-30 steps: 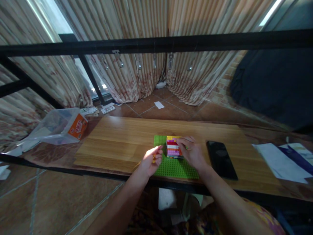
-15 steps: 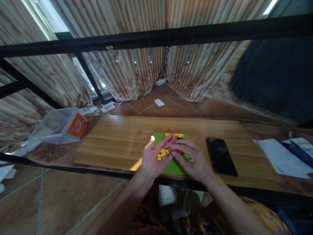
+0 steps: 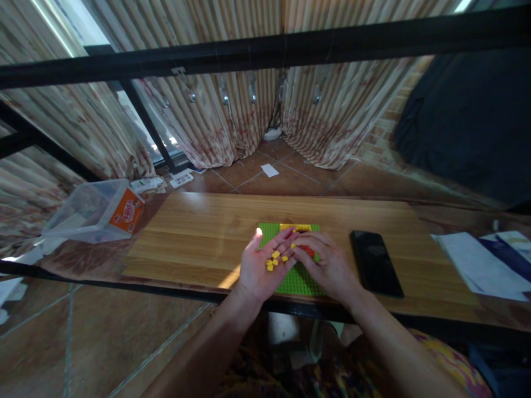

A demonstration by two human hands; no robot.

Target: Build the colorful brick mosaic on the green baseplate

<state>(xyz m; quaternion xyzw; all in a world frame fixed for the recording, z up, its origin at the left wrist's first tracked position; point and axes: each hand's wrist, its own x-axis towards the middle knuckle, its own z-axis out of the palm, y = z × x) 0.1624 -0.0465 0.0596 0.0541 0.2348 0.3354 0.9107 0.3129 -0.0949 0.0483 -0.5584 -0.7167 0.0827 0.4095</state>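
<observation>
My left hand (image 3: 261,271) is palm up with its fingers stretched out, cupping several small yellow toy bricks (image 3: 270,264). My right hand (image 3: 327,262) is over the left fingers, its thumb and forefinger closed on one yellow toy brick (image 3: 292,246). Under both hands lies a green studded baseplate (image 3: 298,282). A row of yellow bricks (image 3: 301,227) runs along its far edge, and some red bricks (image 3: 307,250) show on it beneath my right fingers. The hands cover the middle of the plate.
The wooden tabletop (image 3: 199,237) carries a black phone (image 3: 376,264) right of the plate. A clear plastic box (image 3: 91,213) with an orange label stands at the left. Papers (image 3: 477,265) lie at the right. A dark metal bar (image 3: 265,47) crosses beyond the table, before curtains (image 3: 232,121).
My right thumb and forefinger have drawn one yellow brick from the cluster in my left palm towards the left fingertips. The remaining bricks lie more spread out. The view has shifted slightly.
</observation>
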